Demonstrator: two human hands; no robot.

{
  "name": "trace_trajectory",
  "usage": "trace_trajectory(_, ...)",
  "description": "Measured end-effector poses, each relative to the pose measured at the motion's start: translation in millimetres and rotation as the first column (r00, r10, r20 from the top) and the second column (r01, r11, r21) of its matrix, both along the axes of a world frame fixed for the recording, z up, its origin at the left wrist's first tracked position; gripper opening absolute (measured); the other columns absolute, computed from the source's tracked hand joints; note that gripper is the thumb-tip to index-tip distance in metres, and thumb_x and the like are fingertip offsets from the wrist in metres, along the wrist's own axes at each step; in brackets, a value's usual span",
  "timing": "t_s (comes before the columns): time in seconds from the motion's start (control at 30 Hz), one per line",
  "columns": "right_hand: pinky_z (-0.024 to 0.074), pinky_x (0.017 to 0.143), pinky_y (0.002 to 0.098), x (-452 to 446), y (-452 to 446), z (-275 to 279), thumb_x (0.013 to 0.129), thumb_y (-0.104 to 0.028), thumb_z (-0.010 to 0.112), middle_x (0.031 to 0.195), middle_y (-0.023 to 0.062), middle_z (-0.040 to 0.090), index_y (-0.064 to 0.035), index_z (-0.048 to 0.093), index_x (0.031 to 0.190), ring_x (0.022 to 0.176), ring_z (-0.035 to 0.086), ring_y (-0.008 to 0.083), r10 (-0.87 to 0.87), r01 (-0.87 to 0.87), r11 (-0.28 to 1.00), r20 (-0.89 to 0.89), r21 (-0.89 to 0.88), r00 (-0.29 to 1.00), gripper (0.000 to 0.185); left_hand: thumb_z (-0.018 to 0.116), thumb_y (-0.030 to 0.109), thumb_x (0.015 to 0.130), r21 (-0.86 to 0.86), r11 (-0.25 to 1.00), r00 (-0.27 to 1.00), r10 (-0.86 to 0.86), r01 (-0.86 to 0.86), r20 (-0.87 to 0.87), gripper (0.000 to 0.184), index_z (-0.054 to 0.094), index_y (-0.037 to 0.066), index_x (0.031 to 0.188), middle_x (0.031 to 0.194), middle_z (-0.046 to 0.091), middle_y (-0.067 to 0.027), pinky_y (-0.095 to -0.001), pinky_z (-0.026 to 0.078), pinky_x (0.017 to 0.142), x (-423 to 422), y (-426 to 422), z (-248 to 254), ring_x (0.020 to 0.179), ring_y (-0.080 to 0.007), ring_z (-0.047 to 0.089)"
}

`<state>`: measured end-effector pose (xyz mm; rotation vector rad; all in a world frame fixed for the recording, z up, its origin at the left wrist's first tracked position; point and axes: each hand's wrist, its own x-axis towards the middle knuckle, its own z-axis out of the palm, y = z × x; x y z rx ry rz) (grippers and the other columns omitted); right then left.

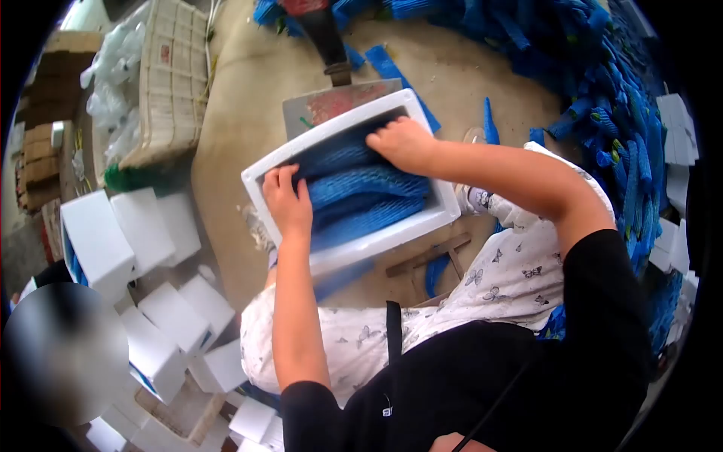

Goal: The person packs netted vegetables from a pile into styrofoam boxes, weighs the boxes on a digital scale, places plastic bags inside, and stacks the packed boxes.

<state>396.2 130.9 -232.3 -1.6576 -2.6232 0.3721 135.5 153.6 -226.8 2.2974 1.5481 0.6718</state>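
A white foam box (pixel 350 254) stands open in front of me, tilted in view. Inside lie several long blue net-wrapped bundles (pixel 369 184), side by side. My left hand (pixel 288 200) reaches over the box's left end, its fingers bent over the blue bundles near the inner wall. My right hand (pixel 401 145) is at the far right corner, fingers curled down inside the rim; what its fingertips touch is hard to make out. Beyond the box, a grey metal plate (pixel 297 113) with reddish patches shows partly behind the rim.
Blue wrapped bundles (pixel 636 143) are heaped at the right and far side. A cream crate (pixel 177 83) with clear plastic bags is at upper left. White foam boxes (pixel 102 233) are piled at left. A wooden frame (pixel 429 260) lies below the box. Part of a person shows at far left.
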Motion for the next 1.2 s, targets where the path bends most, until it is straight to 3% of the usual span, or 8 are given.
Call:
trace_trajectory(0.23,0.0457,0.075,0.0327,69,6,62,0.079,-0.015,0.057,0.092,0.0046,0.059,-0.012,0.057,0.094,0.09,0.059,0.0212,0.405,-0.409,0.912,-0.186,0.022,0.895,0.015,0.078,0.036,0.064,-0.089,0.865,0.734,-0.469,0.493,-0.491,0.081,0.044,0.026,0.136,0.145,0.036,0.0021,-0.0582,0.004,0.114,70,-12,1,0.137,-0.0201,0.029)
trace_trajectory(0.37,0.048,0.08,0.0351,206,22,16,0.079,-0.017,0.062,0.096,0.0063,0.059,-0.0116,0.056,0.104,0.098,0.058,0.0248,-0.142,0.152,0.98,-0.082,0.127,0.986,0.026,0.079,0.031,0.059,-0.07,0.889,0.746,-0.421,0.454,-0.516,0.08,0.048,0.027,0.132,0.143,0.038,-0.0005,-0.0596,0.007,0.113,68,-23,-13,0.135,-0.0234,0.031)
trace_trajectory(0.5,0.0463,0.092,0.0419,312,95,-73,0.078,-0.022,0.068,0.118,0.0166,0.053,-0.0075,0.046,0.122,0.107,0.055,0.0361,-0.843,0.864,0.482,-0.194,0.143,0.502,0.051,0.082,0.028,0.049,-0.107,0.886,0.724,-0.434,0.451,-0.536,0.078,0.055,0.025,0.122,0.139,0.041,-0.0028,-0.0637,0.01,0.111,65,-19,-16,0.132,-0.0269,0.033)
trace_trajectory(0.7,0.0464,0.093,0.0426,344,190,-128,0.065,-0.043,0.076,0.119,0.022,0.057,-0.0013,0.05,0.122,0.11,0.056,0.0374,-0.927,0.985,-0.043,-0.36,-0.169,-0.102,0.075,0.079,0.033,0.045,-0.186,0.884,0.645,-0.445,0.43,-0.621,0.063,0.06,0.029,0.105,0.126,0.043,-0.0008,-0.0707,0.014,0.105,56,-22,-19,0.124,-0.0273,0.037)
trace_trajectory(0.77,0.046,0.092,0.0423,338,169,-127,0.061,-0.05,0.075,0.121,0.0215,0.057,-0.0024,0.057,0.116,0.11,0.056,0.037,-0.954,0.912,0.088,-0.298,-0.401,-0.038,0.075,0.076,0.031,0.048,-0.162,0.894,0.679,-0.426,0.418,-0.599,0.056,0.061,0.028,0.102,0.123,0.044,-0.0025,-0.0717,0.015,0.104,56,-21,-17,0.122,-0.0288,0.038)
trace_trajectory(0.9,0.0373,0.099,0.0454,359,87,-90,0.058,-0.045,0.072,0.13,0.0168,0.046,-0.0086,0.066,0.106,0.12,0.043,0.0335,-0.919,0.866,0.272,-0.156,0.419,0.363,0.061,0.069,0.026,0.052,-0.178,0.874,0.639,-0.456,0.452,-0.62,0.059,0.053,0.018,0.108,0.129,0.041,-0.0101,-0.0719,0.014,0.104,58,-21,-15,0.126,-0.0358,0.033)
trace_trajectory(1.0,0.0354,0.098,0.0462,382,79,-120,0.055,-0.044,0.076,0.133,0.0169,0.04,-0.0132,0.068,0.1,0.125,0.035,0.033,-0.897,0.849,0.405,-0.035,0.339,0.441,0.055,0.072,0.026,0.051,-0.167,0.869,0.657,-0.467,0.467,-0.593,0.064,0.053,0.017,0.111,0.132,0.04,-0.011,-0.0718,0.014,0.105,58,-19,-16,0.128,-0.0368,0.031)
trace_trajectory(1.2,0.0439,0.094,0.0456,351,75,-113,0.06,-0.039,0.078,0.135,0.0189,0.037,-0.0214,0.063,0.114,0.122,0.037,0.0397,-0.98,0.994,0.102,-0.166,0.046,0.108,0.059,0.078,0.025,0.048,-0.167,0.878,0.671,-0.454,0.448,-0.586,0.072,0.053,0.017,0.115,0.135,0.039,-0.0113,-0.0696,0.014,0.106,65,-19,-13,0.128,-0.0364,0.032)
